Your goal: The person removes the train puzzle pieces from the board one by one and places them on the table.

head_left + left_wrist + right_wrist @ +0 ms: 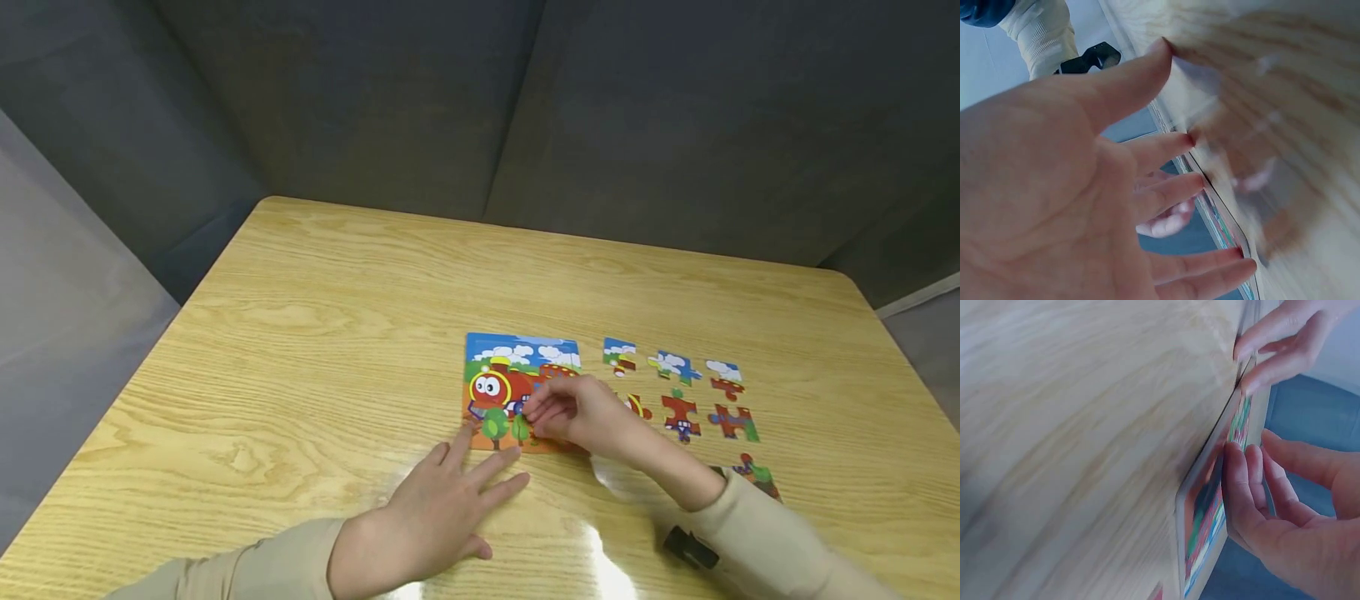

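A picture board (491,346) showing a red cartoon train, trees and clouds lies flat on the table. My right hand (581,412) has its fingers bent over the board's lower middle, fingertips down at the picture by the small green tree. Whether a piece lies under those fingertips is hidden, in the right wrist view too. At the board's lower left edge, my left hand (438,508) rests with spread, fairly straight fingers (1175,187); its palm shows bare in the left wrist view. Several loose jigsaw pieces (678,412) lie to the right, some partly covered by the right arm.
The pieces sit in rough rows, from a cloud piece (723,371) at the back to a dark and green piece (761,477) near the right sleeve. Beneath the wooden table (300,333), past its far edge, hang dark cloth panels (375,100).
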Demonstrator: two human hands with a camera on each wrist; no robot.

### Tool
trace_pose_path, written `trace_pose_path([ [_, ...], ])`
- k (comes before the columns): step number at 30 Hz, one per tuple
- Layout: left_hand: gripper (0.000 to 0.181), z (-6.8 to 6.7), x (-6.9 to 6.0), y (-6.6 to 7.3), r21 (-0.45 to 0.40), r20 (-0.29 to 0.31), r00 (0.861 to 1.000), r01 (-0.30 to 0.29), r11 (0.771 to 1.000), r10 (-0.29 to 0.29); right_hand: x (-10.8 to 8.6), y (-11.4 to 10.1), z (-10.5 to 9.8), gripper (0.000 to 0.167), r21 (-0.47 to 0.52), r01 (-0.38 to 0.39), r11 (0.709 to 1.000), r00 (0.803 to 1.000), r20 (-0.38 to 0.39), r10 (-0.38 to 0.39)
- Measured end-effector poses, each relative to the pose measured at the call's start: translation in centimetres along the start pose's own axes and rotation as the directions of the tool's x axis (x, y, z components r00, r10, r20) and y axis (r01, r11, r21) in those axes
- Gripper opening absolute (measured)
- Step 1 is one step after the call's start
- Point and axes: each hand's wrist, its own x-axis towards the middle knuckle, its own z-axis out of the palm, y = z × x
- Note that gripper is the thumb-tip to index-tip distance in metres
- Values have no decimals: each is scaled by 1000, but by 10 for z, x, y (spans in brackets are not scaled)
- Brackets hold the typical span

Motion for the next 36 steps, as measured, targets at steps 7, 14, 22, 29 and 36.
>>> trace_pose_path([
  [7,77,0,-1,2,36,30,999,25,999,-27,15,-6,10,18,-13,2,1000,998,-65,-3],
  [14,77,0,-1,2,56,32,999,24,998,-26,25,-9,15,17,23,2,1000,998,-63,-1],
  [22,77,0,0,2,43,44,999,21,999,-23,28,-12,15,17,82,-49,995,996,-67,54],
  [29,77,0,0,2,30,65,998,22,999,-24,31,-14,16,21,119,-59,991,993,-91,70],
  [36,77,1,0,2,48,48,999,20,999,-22,34,-15,20,15,38,-48,998,993,-107,52],
])
